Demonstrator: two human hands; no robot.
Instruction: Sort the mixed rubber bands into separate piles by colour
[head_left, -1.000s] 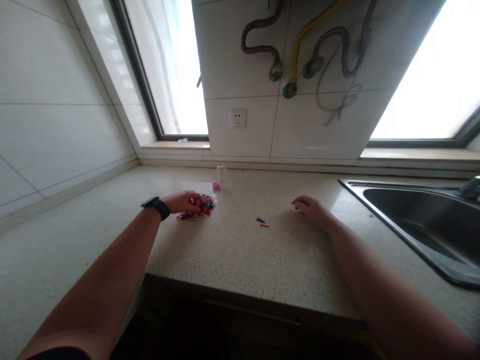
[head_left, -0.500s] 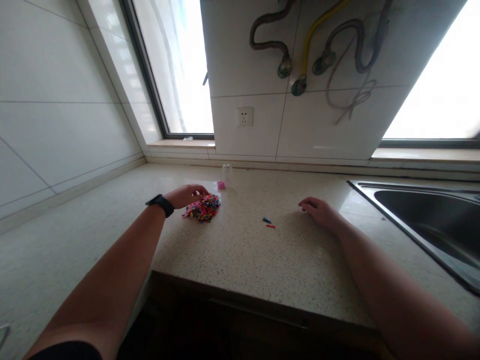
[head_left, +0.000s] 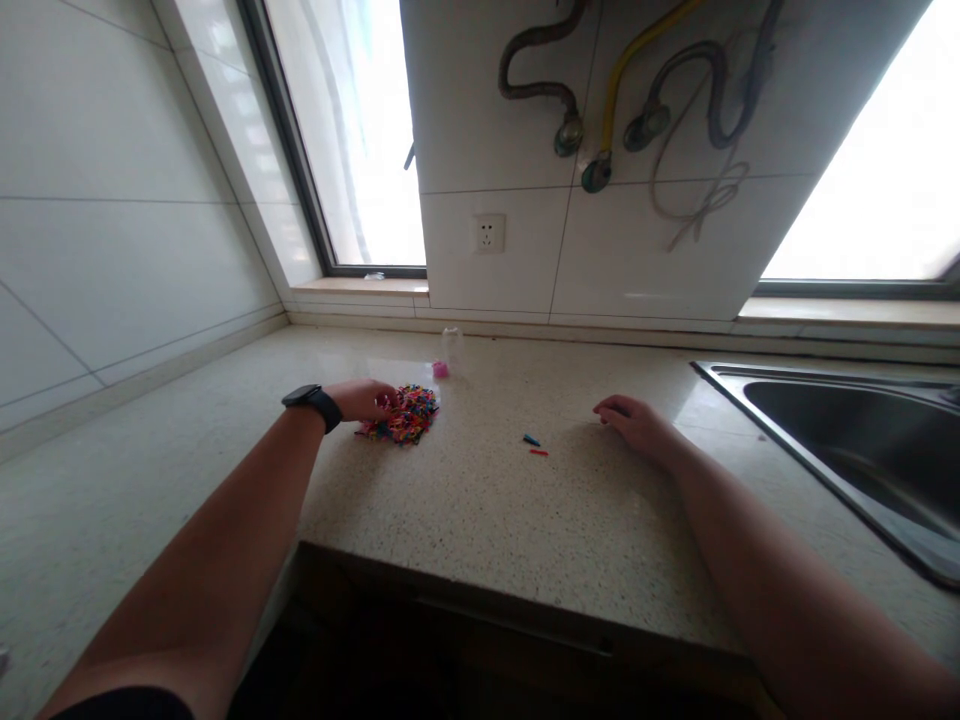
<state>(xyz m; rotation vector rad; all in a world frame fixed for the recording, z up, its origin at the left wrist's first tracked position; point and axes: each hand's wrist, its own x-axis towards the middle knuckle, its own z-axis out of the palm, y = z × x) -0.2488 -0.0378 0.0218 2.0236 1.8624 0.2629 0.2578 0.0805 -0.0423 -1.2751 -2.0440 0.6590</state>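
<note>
A heap of tiny multicoloured pieces [head_left: 414,415], too small to name surely, lies on the pale speckled counter [head_left: 480,520]. My left hand [head_left: 367,399], with a black watch on the wrist, reaches into its left side. Those fingers are curled among the pieces, and what they grip is hidden. Over to the right, my right hand [head_left: 631,420] rests on the counter, loosely curled with a gap between thumb and forefinger and nothing visible in it. Between the hands lie a small blue piece [head_left: 532,440] and a thin red piece [head_left: 538,452], apart from each other.
Behind the heap stand a clear plastic container [head_left: 452,345] and a small pink thing [head_left: 440,370]. A steel sink [head_left: 825,450] is set into the counter at right. A wall socket [head_left: 489,233] and hanging hoses [head_left: 615,100] are on the tiled wall.
My left hand has moved slightly left and down, from above the heap's back edge into its left side. My right hand has hardly moved.
</note>
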